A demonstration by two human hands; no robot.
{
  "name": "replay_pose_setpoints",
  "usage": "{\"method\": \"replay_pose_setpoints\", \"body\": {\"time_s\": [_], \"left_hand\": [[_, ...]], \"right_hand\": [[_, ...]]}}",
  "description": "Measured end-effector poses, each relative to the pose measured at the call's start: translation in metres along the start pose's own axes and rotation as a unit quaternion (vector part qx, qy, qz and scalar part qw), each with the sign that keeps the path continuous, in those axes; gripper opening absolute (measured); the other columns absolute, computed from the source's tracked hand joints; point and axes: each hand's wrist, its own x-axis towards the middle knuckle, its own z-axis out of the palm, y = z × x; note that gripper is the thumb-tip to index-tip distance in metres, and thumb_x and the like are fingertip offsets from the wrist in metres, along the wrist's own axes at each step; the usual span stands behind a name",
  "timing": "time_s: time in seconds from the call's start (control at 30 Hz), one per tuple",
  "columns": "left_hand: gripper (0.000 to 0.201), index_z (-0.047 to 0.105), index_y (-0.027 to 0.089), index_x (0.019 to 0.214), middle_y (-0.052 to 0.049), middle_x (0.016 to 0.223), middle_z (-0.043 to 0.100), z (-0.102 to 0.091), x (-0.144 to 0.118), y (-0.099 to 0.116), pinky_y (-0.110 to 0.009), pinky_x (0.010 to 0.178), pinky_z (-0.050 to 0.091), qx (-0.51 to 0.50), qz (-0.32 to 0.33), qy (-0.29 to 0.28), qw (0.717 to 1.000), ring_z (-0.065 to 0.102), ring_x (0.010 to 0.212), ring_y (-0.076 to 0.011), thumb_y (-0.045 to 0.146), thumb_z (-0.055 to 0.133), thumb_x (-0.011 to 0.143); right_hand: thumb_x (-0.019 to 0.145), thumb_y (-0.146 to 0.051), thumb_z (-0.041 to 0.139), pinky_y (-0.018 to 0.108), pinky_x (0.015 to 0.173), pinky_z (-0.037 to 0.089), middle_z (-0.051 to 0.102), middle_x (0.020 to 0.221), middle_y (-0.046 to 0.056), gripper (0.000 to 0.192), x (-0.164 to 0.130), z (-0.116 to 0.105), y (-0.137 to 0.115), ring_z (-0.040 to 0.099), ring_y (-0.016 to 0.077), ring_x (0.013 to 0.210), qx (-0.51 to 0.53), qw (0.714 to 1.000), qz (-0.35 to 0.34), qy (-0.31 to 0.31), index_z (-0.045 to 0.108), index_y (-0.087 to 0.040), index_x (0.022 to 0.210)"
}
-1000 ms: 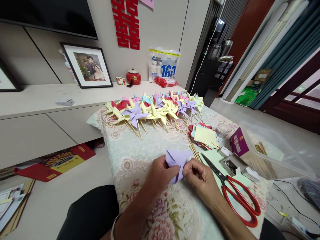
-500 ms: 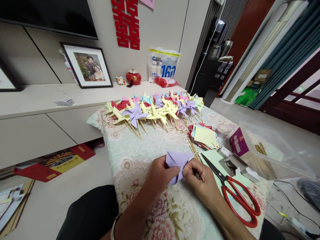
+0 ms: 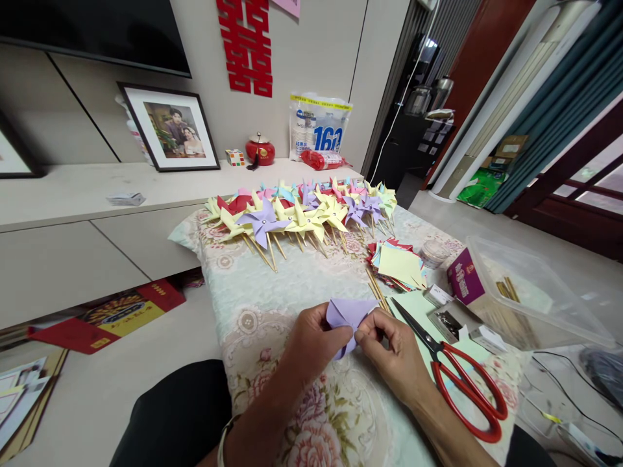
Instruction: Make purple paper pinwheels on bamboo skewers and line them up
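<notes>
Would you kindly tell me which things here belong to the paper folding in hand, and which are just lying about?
In use:
left hand
right hand
purple paper
finished pinwheels
paper squares
sticks
scissors

Lying about:
framed photo
red jar
puzzle cube
bag of cups

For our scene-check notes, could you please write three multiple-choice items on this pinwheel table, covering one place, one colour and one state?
1. Where do the red-handled scissors lie?
A. right of the hands
B. among the finished pinwheels
C. on the floor

2. What colour is the folded paper being held?
A. yellow
B. purple
C. red

3. How is that paper held?
A. lying untouched
B. by one hand only
C. pinched by left hand and right hand

Answers: A, they rest on the cloth beside the right hand; B, it is plainly lilac; C, fingers of both hands meet on it.
</notes>
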Motion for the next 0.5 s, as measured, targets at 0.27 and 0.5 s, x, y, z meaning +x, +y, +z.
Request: {"method": "replay_pose_setpoints", "body": {"time_s": [0.27, 0.5], "left_hand": [[0.008, 0.061, 0.015, 0.067, 0.004, 0.057, 0.049, -0.0012, -0.0022, -0.0028, -0.024, 0.052, 0.033, 0.039, 0.013, 0.005, 0.999, 0.040, 0.054, -0.0107, 0.021, 0.061, 0.062], [0.008, 0.062, 0.016, 0.068, 0.003, 0.058, 0.050, -0.0008, -0.0015, -0.0073, -0.024, 0.051, 0.033, 0.065, 0.019, 0.014, 0.998, 0.042, 0.055, -0.0116, 0.022, 0.061, 0.063]], "right_hand": [[0.081, -0.034, 0.057, 0.026, 0.057, 0.033, 0.046, 0.061, -0.003, 0.022, -0.0004, 0.0004, -0.0003, 0.043, 0.0144, 0.060, 0.019, 0.999, 0.033, -0.002, 0.055, -0.019, 0.064], [0.079, -0.036, 0.058, 0.026, 0.055, 0.031, 0.045, 0.060, -0.004, 0.024, 0.0015, -0.0002, -0.0012, 0.040, 0.0138, 0.058, 0.040, 0.998, 0.056, -0.007, 0.056, -0.019, 0.063]]}}
